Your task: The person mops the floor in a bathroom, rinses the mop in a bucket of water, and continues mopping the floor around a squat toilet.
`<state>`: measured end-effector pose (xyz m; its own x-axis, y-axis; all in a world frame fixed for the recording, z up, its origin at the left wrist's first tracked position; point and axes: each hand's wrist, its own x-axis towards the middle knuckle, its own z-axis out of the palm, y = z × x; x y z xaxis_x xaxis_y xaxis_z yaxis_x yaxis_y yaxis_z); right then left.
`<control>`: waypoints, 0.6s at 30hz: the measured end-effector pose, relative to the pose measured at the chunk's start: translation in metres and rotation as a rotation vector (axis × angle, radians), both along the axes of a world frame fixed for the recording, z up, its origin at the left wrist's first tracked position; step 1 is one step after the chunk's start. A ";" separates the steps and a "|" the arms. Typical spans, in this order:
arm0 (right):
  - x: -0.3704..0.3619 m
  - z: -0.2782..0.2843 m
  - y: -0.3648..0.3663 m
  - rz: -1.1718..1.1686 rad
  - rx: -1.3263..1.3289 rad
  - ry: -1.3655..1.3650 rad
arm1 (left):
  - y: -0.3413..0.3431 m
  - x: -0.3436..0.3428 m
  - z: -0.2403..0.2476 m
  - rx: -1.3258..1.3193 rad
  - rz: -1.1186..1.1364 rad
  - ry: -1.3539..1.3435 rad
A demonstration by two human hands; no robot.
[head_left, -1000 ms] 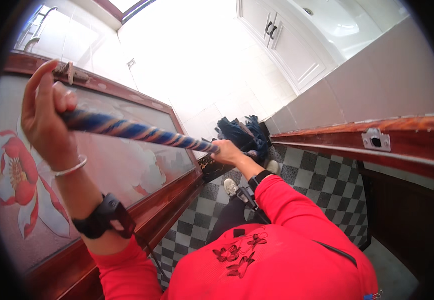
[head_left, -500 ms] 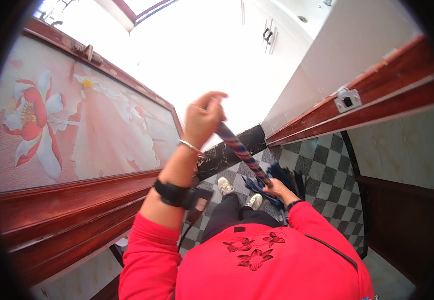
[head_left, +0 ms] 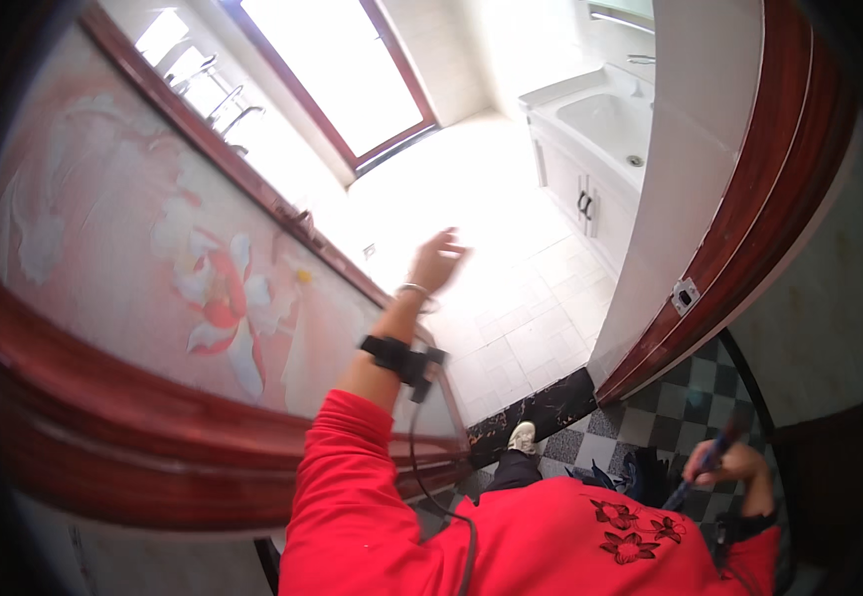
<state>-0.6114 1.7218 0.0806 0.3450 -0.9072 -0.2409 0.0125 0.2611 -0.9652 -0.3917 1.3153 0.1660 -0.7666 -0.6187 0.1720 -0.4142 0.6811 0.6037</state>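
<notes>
Loosely open and seemingly empty, the left hand (head_left: 438, 260) is raised up-left of the black threshold (head_left: 570, 399). One white shoe (head_left: 522, 437) stands at the threshold's near edge. Below and right of the threshold, dark strands of the mop (head_left: 647, 477) spread over the checkered floor (head_left: 640, 425). Farther right of it, the right hand (head_left: 731, 463) is wrapped around the mop's blue handle (head_left: 717, 452), whose upper end blurs, so its tip is hard to make out.

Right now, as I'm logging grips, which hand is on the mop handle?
The right hand, at the picture's lower right, wrapped around the blue mop handle. The left hand is stretched out ahead, well away from it.
</notes>
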 end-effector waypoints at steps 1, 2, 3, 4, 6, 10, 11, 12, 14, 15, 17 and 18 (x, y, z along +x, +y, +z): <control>-0.005 0.010 0.008 -0.135 0.054 -0.004 | -0.051 0.025 0.004 -0.164 0.186 0.063; -0.011 0.005 0.020 -0.299 0.037 0.045 | -0.120 0.061 0.010 -0.305 0.327 -0.005; -0.011 0.013 0.019 -0.595 -0.002 0.093 | -0.202 0.133 0.016 -0.209 0.565 0.083; -0.021 -0.005 0.033 -0.943 0.062 0.145 | -0.238 0.134 0.018 -0.260 0.667 0.000; -0.043 -0.032 0.047 -1.490 -0.071 0.262 | -0.300 0.149 0.029 -0.301 0.856 -0.080; -0.074 -0.040 0.059 -1.854 0.023 0.355 | -0.388 0.138 0.052 -0.209 0.986 0.020; -0.067 -0.034 0.063 -1.910 0.016 0.391 | -0.397 0.132 0.047 0.007 1.005 0.129; -0.063 -0.033 0.053 -1.967 -0.032 0.434 | -0.408 0.121 0.051 0.017 0.982 0.126; -0.052 -0.045 0.051 -2.090 -0.009 0.335 | -0.429 0.111 0.058 0.265 1.147 0.072; -0.043 -0.046 0.050 -2.111 0.093 0.377 | -0.447 0.113 0.054 0.268 1.147 0.075; -0.031 -0.037 0.027 -1.934 0.105 0.313 | -0.489 0.155 0.050 -0.050 1.096 -0.028; -0.035 -0.054 0.030 -1.896 0.053 0.263 | -0.512 0.188 0.056 -0.325 1.100 -0.071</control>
<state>-0.6463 1.7521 0.0267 -0.9885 0.0132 -0.1506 0.1511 0.1075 -0.9827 -0.2039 0.8028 0.2221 0.1466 -0.8934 0.4246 -0.9075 0.0493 0.4171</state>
